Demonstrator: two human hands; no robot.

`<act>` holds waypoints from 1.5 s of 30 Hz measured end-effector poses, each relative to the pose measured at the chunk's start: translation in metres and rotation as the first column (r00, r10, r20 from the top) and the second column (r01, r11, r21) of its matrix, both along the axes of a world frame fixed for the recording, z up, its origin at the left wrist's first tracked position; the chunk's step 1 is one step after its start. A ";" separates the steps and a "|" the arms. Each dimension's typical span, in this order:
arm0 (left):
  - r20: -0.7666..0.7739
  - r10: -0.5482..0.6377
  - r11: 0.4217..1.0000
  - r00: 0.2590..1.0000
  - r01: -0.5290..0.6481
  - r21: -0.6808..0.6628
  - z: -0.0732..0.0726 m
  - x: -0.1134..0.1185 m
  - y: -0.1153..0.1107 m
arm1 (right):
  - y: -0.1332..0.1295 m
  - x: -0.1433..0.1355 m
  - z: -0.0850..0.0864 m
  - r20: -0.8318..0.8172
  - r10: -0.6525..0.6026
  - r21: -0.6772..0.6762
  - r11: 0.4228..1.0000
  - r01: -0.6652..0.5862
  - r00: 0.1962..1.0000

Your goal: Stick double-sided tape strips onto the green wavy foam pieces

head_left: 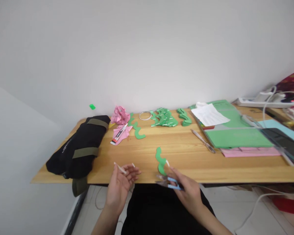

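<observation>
My left hand [123,182] is palm up over the table's front edge, its fingers loosely curled and apart. A thin white strip [120,168] lies at its thumb, and a small white bit [133,165] shows at a fingertip. My right hand [186,189] is closed around small thread snips [170,182] with blue handles, blades pointing left. Just beyond its fingers is a wavy green cutout [159,157] with a white strip on its edge; whether the fingers pinch it I cannot tell.
Behind are a glue tube [119,134], crumpled pink paper [120,115], a ring of tape [145,115] and stacked green cutouts [165,117]. A black bag [82,147] lies left. A pen [203,141], green sheets [237,138], a phone [281,142] and a power strip [262,102] are right.
</observation>
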State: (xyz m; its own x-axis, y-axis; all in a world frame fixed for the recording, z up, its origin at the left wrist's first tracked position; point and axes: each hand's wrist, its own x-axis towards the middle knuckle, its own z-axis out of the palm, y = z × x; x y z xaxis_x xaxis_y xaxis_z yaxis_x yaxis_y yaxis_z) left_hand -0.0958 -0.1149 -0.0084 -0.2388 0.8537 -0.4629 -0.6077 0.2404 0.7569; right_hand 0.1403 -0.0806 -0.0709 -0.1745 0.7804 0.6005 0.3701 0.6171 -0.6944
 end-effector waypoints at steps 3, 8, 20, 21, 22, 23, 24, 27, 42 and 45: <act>0.005 -0.097 0.994 0.995 0.097 -0.045 0.005 0.014 0.015 | 0.010 -0.003 0.014 -0.241 -0.196 -0.337 0.935 0.108 0.950; 0.050 -0.431 0.902 0.901 0.431 0.016 -0.003 0.051 0.041 | 0.039 -0.014 0.036 -0.495 -0.405 -0.615 0.788 0.019 0.769; 0.094 -0.387 0.917 0.917 0.372 0.146 0.003 0.062 0.058 | 0.052 -0.012 0.042 -0.561 -0.405 -0.659 0.746 -0.094 0.722; 0.092 -0.389 0.916 0.916 0.375 0.139 0.003 0.062 0.060 | 0.053 -0.012 0.042 -0.556 -0.403 -0.662 0.744 -0.094 0.727; 0.087 -0.392 0.916 0.916 0.380 0.130 0.003 0.062 0.062 | 0.054 -0.012 0.042 -0.551 -0.403 -0.664 0.742 -0.091 0.731; 0.073 -0.393 0.916 0.916 0.384 0.119 0.003 0.062 0.063 | 0.055 -0.011 0.042 -0.545 -0.404 -0.665 0.742 -0.085 0.735; 0.044 -0.385 0.919 0.922 0.379 0.112 0.002 0.061 0.065 | 0.057 -0.011 0.042 -0.539 -0.407 -0.666 0.742 -0.077 0.738; -0.163 -0.288 0.938 0.944 0.312 0.150 -0.002 0.058 0.068 | 0.061 -0.009 0.042 -0.521 -0.436 -0.680 0.731 -0.048 0.734; -0.750 -0.133 0.697 0.648 0.599 0.394 -0.018 0.053 0.091 | 0.065 0.000 0.043 -0.337 -0.518 -0.775 0.626 0.080 0.786; -0.807 -0.143 0.670 0.572 0.656 0.347 -0.013 0.043 0.105 | 0.068 0.007 0.040 -0.164 -0.501 -0.772 0.601 0.206 0.849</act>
